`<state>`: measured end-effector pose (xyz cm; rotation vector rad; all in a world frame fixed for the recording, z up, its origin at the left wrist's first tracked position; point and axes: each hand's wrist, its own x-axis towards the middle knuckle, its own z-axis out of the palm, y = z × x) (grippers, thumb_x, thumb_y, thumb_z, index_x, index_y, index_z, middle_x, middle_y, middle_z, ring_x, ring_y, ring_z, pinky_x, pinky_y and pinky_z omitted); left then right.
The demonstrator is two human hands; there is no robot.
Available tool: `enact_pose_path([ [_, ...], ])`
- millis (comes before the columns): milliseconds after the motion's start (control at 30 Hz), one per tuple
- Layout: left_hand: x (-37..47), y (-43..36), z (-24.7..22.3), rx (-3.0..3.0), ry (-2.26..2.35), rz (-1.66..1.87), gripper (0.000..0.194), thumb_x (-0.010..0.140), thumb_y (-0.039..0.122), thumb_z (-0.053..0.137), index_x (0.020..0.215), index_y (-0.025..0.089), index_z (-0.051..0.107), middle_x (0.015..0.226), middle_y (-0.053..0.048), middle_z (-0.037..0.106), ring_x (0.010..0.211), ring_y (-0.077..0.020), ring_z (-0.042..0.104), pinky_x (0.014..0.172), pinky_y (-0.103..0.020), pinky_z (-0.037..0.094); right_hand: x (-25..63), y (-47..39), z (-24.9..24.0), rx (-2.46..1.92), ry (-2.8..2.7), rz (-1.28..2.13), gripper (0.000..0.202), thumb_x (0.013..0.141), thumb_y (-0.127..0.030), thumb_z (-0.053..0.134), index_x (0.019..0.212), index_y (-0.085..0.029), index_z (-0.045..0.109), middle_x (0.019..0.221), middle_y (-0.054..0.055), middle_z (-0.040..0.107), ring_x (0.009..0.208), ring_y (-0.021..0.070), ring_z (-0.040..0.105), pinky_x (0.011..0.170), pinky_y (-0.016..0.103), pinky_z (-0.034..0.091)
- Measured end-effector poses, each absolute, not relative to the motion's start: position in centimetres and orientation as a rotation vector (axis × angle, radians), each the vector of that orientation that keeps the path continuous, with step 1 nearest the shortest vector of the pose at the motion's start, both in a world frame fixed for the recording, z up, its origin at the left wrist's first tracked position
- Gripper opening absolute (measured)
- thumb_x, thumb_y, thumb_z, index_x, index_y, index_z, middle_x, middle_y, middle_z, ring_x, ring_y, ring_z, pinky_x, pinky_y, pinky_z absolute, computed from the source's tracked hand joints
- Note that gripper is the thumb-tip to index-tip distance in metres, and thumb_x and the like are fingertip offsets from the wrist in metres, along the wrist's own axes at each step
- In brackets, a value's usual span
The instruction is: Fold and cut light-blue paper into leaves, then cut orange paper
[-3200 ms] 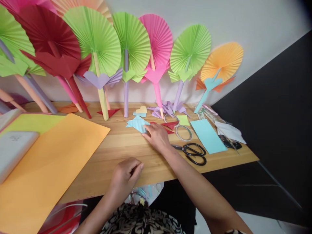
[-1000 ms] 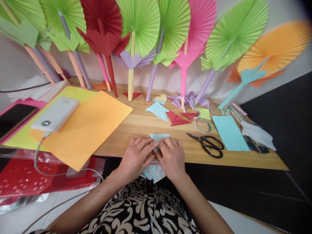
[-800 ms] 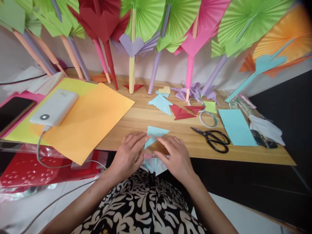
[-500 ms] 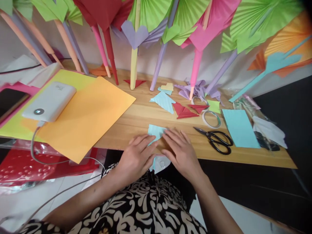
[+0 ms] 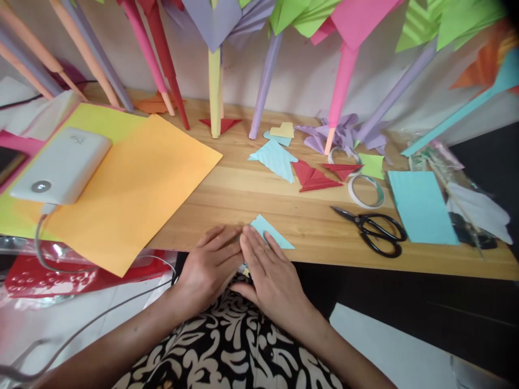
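Note:
A small light-blue piece of paper (image 5: 276, 234), its visible part a triangle, lies at the table's front edge. My right hand (image 5: 272, 270) rests on it with the fingers stretched out flat. My left hand (image 5: 211, 263) is beside it, fingers extended and lying flat, their tips against my right fingertips. Whatever lies beneath the two hands is hidden. To the right are black-handled scissors (image 5: 375, 229), blades partly toward my hands.
Behind are a pale-blue folded piece (image 5: 275, 158), red folded pieces (image 5: 314, 177), tape rolls (image 5: 366, 191) and a blue sheet (image 5: 424, 208). Orange paper (image 5: 162, 178) and a white power bank (image 5: 62, 165) with a cable lie left. Paper-wrapped stems (image 5: 265, 89) lean on the wall.
The blue paper now shows as a triangle instead of a squarish piece. My right hand has moved left onto it, and my left hand has shifted left. The view has tilted lower.

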<state>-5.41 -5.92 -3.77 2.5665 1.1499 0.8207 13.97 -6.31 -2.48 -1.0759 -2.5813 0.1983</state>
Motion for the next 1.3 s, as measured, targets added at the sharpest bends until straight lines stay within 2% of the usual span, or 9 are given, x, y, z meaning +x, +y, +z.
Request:
enact_pose_path([
  [100,-5.4,-6.0,-3.5,2.553,1.168,0.828,0.027,0.098,0.021,0.051,0.122,0.019,0.064,0.127,-0.006,0.069,0.133,-0.023,0.051,0.116,-0.044,0.034,13.8,-6.2,-3.0,-1.11,-2.595,0.167,0.09,0.093,-0.042,0.058,0.156,-0.001,0.008,0.153,0.022,0.038,0.146,0.0281,0.034,0.118,0.047,0.035],
  [200,-5.6,-6.0,-3.6,2.53,1.149,0.869,0.026,0.095,0.017,0.054,0.119,0.021,0.065,0.126,-0.005,0.069,0.131,-0.0239,0.053,0.113,-0.047,0.037,15.6,-6.3,-3.3,-1.213,-2.565,0.14,0.085,0.096,-0.036,0.055,0.158,-0.007,0.004,0.153,0.019,0.04,0.144,0.0268,0.037,0.117,0.048,0.037],
  [333,-5.7,-6.0,-4.0,2.516,1.146,0.924,0.027,0.093,0.013,0.056,0.117,0.021,0.067,0.125,-0.005,0.07,0.127,-0.0247,0.056,0.11,-0.05,0.041,19.3,-6.7,-3.2,-1.41,-2.495,0.075,0.079,0.098,-0.034,0.05,0.159,-0.012,0.005,0.15,0.017,0.045,0.14,0.0287,0.044,0.115,0.052,0.038],
  [433,-5.7,-6.0,-4.3,2.511,1.165,0.957,0.028,0.092,0.013,0.057,0.117,0.022,0.067,0.124,-0.004,0.07,0.126,-0.0239,0.057,0.108,-0.05,0.042,21.0,-7.0,-2.7,-1.469,-2.431,0.047,0.075,0.097,-0.032,0.052,0.159,-0.017,0.012,0.145,0.014,0.053,0.135,0.0289,0.051,0.113,0.053,0.04],
  [533,-5.7,-6.0,-4.5,2.527,1.148,0.975,0.029,0.091,0.013,0.06,0.118,0.023,0.066,0.124,-0.003,0.071,0.125,-0.0236,0.057,0.106,-0.049,0.044,20.7,-7.1,-2.2,-1.418,-2.361,0.035,0.067,0.095,-0.031,0.057,0.155,-0.023,0.028,0.14,0.011,0.058,0.133,0.0291,0.052,0.112,0.053,0.041],
  [633,-5.7,-5.9,-4.5,2.517,1.144,1.019,0.03,0.09,0.01,0.062,0.117,0.022,0.066,0.122,-0.003,0.071,0.121,-0.0229,0.058,0.103,-0.046,0.046,19.7,-6.7,-2.6,-1.279,-2.391,0.07,0.053,0.094,-0.027,0.06,0.146,-0.027,0.046,0.139,0.007,0.061,0.136,0.0273,0.049,0.113,0.052,0.04],
  [733,-5.6,-6.0,-4.4,2.493,1.135,1.048,0.03,0.089,0.01,0.064,0.117,0.02,0.066,0.118,-0.004,0.073,0.115,-0.0214,0.059,0.1,-0.042,0.048,19.2,-6.4,-3.5,-1.215,-2.39,0.097,0.043,0.094,-0.019,0.059,0.136,-0.028,0.056,0.135,0.004,0.064,0.135,0.0245,0.051,0.113,0.05,0.04],
  [967,-5.1,-6.2,-4.1,2.442,1.225,1.073,0.027,0.089,0.008,0.064,0.114,0.018,0.066,0.103,-0.006,0.071,0.104,-0.0208,0.058,0.093,-0.038,0.049,19.3,-6.6,-4.4,-1.183,-2.277,0.055,0.032,0.092,-0.013,0.059,0.121,-0.026,0.064,0.124,0.004,0.071,0.127,0.0225,0.058,0.108,0.046,0.045],
  [1300,-4.9,-6.1,-4.0,2.403,1.185,1.123,0.016,0.09,0.008,0.063,0.103,0.017,0.066,0.097,-0.005,0.069,0.099,-0.0206,0.056,0.089,-0.037,0.047,19.0,-6.6,-4.8,-1.16,-2.179,0.079,0.017,0.09,-0.012,0.062,0.105,-0.021,0.063,0.115,0.006,0.074,0.12,0.0224,0.061,0.108,0.045,0.043],
])
